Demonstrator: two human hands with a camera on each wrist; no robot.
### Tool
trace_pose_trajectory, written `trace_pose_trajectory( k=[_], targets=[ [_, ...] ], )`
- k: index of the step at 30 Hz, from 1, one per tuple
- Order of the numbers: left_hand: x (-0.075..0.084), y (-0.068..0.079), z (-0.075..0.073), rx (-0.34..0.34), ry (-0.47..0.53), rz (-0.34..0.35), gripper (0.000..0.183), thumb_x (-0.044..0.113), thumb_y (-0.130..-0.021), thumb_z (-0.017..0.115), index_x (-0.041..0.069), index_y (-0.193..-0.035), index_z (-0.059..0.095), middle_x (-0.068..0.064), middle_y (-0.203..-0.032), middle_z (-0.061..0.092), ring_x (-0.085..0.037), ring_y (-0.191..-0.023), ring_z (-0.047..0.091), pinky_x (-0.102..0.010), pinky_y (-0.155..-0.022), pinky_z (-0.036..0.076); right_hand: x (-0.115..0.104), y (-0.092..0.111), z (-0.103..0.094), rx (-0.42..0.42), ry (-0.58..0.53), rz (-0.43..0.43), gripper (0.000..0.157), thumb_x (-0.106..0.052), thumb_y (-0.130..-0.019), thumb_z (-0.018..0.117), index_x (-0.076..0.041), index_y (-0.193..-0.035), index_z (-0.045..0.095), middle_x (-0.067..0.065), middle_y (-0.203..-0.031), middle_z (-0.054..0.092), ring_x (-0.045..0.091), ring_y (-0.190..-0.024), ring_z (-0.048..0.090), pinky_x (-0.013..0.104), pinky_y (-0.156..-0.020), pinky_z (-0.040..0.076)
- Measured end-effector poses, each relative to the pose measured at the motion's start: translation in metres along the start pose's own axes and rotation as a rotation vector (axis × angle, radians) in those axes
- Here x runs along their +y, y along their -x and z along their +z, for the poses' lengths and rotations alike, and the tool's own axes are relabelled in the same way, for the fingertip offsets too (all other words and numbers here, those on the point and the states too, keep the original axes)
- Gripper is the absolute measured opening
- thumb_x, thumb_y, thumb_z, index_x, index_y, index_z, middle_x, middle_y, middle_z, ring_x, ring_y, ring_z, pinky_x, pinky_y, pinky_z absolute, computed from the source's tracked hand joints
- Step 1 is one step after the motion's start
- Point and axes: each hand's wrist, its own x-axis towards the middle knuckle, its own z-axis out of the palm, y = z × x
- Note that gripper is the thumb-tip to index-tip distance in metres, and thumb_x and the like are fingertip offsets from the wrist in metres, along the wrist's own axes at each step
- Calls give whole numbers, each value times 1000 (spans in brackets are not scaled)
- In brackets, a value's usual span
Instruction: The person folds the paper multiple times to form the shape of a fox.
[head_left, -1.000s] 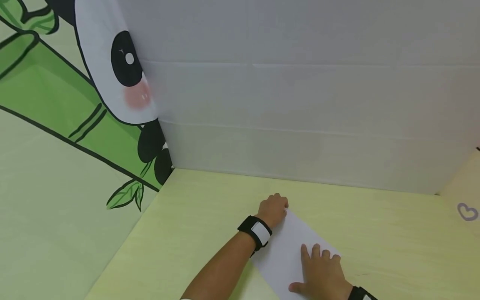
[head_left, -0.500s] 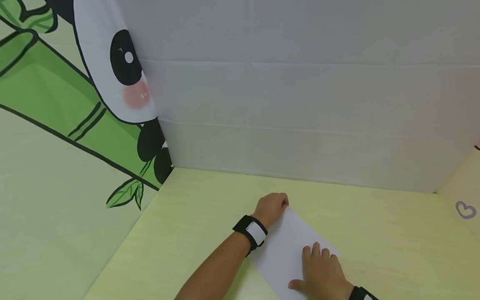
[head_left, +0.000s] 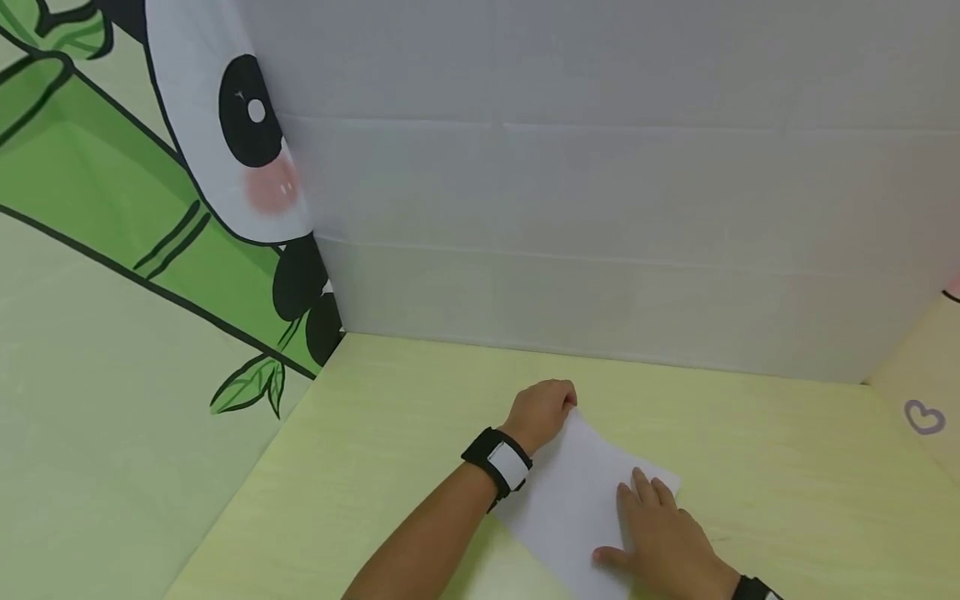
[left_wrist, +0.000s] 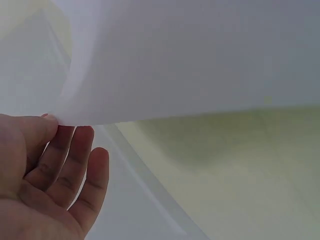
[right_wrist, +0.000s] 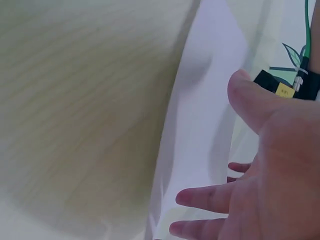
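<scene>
A sheet of white paper lies at an angle on the pale yellow table. My left hand pinches its far corner. In the left wrist view, the thumb and fingers of the left hand hold the lifted edge of the paper, which curves above the table. My right hand is over the sheet's right part, fingers spread and fairly straight. The right wrist view has the right hand beside the raised paper; whether its fingertips press on the sheet is hard to tell.
The pale yellow table meets a grey-white back panel. A side wall with a panda and bamboo print stands to the left. On the right, a cream panel carries a purple heart. Black straps circle both wrists.
The right hand has slid slightly right and turned, and the sheet's right corner has risen a little. My left hand keeps its pinch on the paper, nearly in place.
</scene>
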Motion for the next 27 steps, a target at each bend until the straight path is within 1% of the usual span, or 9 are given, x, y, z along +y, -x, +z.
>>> trace_pose_trajectory(
  k=[2, 6, 11, 13, 17, 19, 22, 25, 27],
  targets=[
    [0, -1, 0, 7, 2, 5, 6, 12, -99, 67, 13, -100, 73, 1, -98, 74, -11, -90, 69, -21, -75, 54, 5, 2, -5, 9, -5, 0, 93, -61, -76, 80, 9, -133, 57, 35, -147, 42, 55, -133, 41, 59, -88, 52],
    [0, -2, 0, 10, 10, 9, 5, 12, -99, 67, 13, -100, 73, 1, -98, 74, -10, -89, 68, -20, -74, 53, 13, 5, -10, 1, 5, 10, 92, -61, -75, 81, 10, -130, 60, 36, -146, 44, 58, -132, 41, 61, -91, 50],
    [2, -3, -1, 6, 22, 6, 5, 11, -99, 67, 12, -100, 72, 1, -99, 74, -10, -89, 68, -21, -75, 53, 23, 8, -3, 15, 43, 1, 89, -59, -72, 84, 7, -127, 62, 36, -140, 49, 60, -126, 45, 62, -88, 51],
    [2, -2, -1, 7, 24, 5, 5, 12, -99, 67, 13, -99, 72, 1, -98, 74, -11, -88, 68, -21, -74, 53, 25, 8, 1, -2, 36, 13, 90, -59, -71, 85, 6, -128, 61, 36, -140, 50, 60, -125, 45, 64, -88, 50],
    [3, -1, -1, -1, 37, 6, 5, 12, -99, 68, 13, -100, 73, 1, -98, 74, -10, -88, 68, -20, -75, 53, 24, 7, 8, -72, 15, 68, 96, -61, -71, 84, 6, -134, 57, 34, -140, 51, 58, -126, 47, 66, -92, 46],
    [4, 0, -2, -8, 43, 11, 6, 12, -99, 67, 13, -100, 73, 1, -98, 73, -10, -88, 67, -20, -75, 52, 23, 6, 10, -88, 18, 90, 98, -63, -71, 83, 6, -134, 56, 33, -139, 52, 56, -125, 48, 66, -93, 46],
    [7, 3, -4, -19, 44, 40, 6, 13, -99, 67, 14, -101, 73, 2, -99, 73, -9, -89, 67, -18, -75, 52, 21, 5, 12, -79, 39, 105, 102, -66, -70, 82, 9, -132, 53, 31, -135, 55, 53, -122, 51, 65, -92, 46],
    [14, 8, -9, -19, 37, 88, 6, 13, -99, 67, 15, -101, 72, 4, -98, 72, -7, -88, 66, -17, -74, 50, 21, 5, 12, -39, 73, 92, 103, -68, -70, 81, 13, -126, 53, 31, -130, 57, 50, -118, 55, 63, -91, 47],
    [20, 14, -14, -14, 26, 126, 5, 14, -99, 68, 15, -101, 72, 5, -98, 73, -6, -88, 66, -16, -74, 50, 21, 7, 12, -3, 95, 75, 100, -68, -72, 80, 13, -124, 54, 30, -128, 58, 49, -116, 56, 62, -91, 48]
  ],
)
